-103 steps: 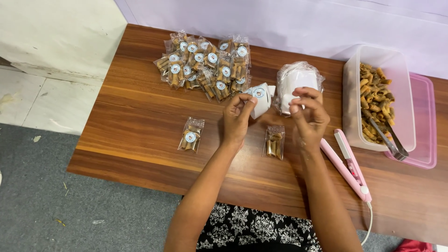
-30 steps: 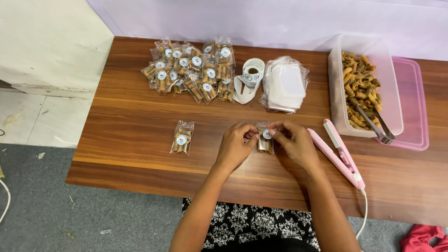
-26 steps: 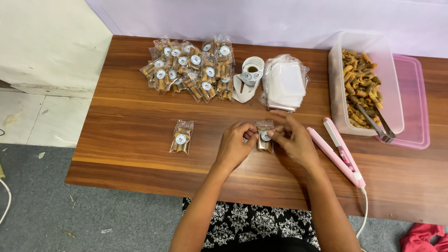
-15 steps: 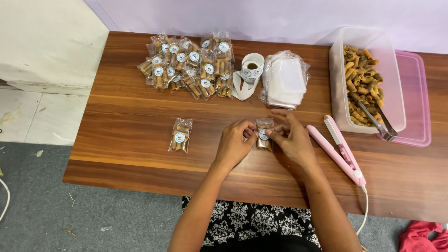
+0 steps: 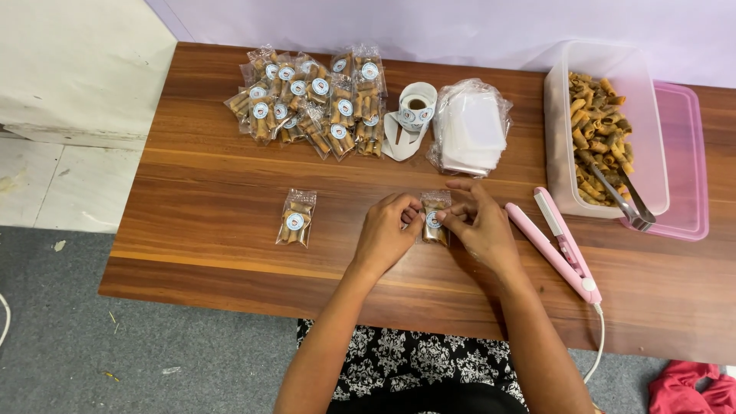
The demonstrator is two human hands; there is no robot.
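Note:
A small clear snack packet with a round sticker lies on the wooden table in front of me. My left hand touches its left side with the fingertips. From the right, my right hand pinches the packet at the sticker. Another sealed, stickered packet lies alone to the left of my hands.
A heap of several stickered packets lies at the back left. Beside it are a sticker roll and a stack of empty clear bags. A clear tub of rolled snacks with tongs stands right, on a pink lid. A pink heat sealer lies near my right hand.
3.4 s ago both hands were raised by the sticker roll and bag stack. They came down onto the packet, and over the last second they have stayed pressed on it.

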